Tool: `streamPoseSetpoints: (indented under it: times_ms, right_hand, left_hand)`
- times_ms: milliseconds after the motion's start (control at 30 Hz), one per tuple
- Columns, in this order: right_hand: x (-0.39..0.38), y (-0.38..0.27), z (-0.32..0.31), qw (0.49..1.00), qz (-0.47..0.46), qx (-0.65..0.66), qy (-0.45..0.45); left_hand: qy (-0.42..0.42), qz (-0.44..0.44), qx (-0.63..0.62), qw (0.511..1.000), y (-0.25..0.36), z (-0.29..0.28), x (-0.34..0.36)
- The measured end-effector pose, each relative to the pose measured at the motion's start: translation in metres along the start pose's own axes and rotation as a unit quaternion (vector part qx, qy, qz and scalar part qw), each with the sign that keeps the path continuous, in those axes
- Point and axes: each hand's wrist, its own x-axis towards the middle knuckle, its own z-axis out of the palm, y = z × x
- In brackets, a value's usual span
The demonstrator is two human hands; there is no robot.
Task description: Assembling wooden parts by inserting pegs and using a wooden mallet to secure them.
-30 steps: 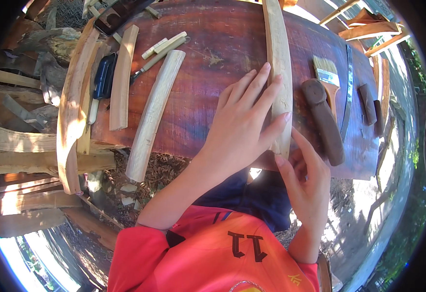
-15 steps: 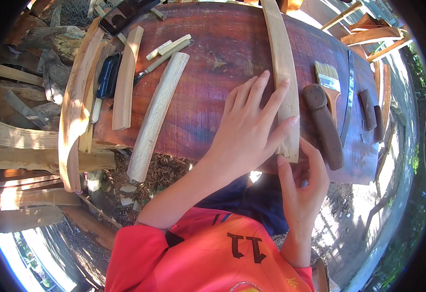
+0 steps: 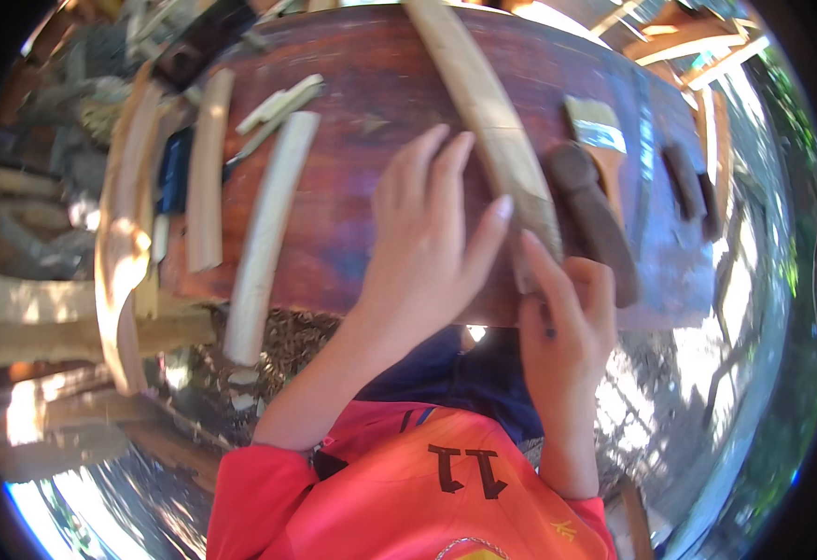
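A long, slightly curved pale wooden strip [image 3: 483, 93] lies lengthwise across the reddish-brown wooden table [image 3: 362, 187], its near end toward me. My right hand [image 3: 572, 322] holds that near end, the thumb on top and the other fingers curled along its right side. Just left of the strip hovers my left hand [image 3: 427, 224], fingers spread and blurred, with nothing in it. Right of the strip lie a dark brown curved piece [image 3: 604, 229] with a rounded end and a flat paintbrush [image 3: 597, 131] with a wooden handle.
Toward the left edge lie a pale wood stick [image 3: 273, 233], a squared wood piece [image 3: 209, 173], a dark blue tool [image 3: 175, 173] and a long curved plank [image 3: 121, 261]. A thin metal strip [image 3: 645, 140] and small dark blocks [image 3: 681, 182] sit at right.
The strip has swung, its far end now further left. My left hand has lifted off it and moved left; my right hand has closed over its near end. The whole view has shifted a little.
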Motion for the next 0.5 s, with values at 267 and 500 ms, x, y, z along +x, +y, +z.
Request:
streamPoseSetpoints:
  times_ms: [267,500]
  right_hand:
    - [-0.005,0.018,-0.038,0.992,-0.091,0.028,-0.088]
    - [0.014,0.087,-0.074,0.977,0.121,-0.066,0.162]
  left_hand:
    - [-0.044,0.009,0.01,0.999,0.025,-0.002,0.006]
    - [-0.092,0.156,-0.099,0.978,0.063,0.013,0.0]
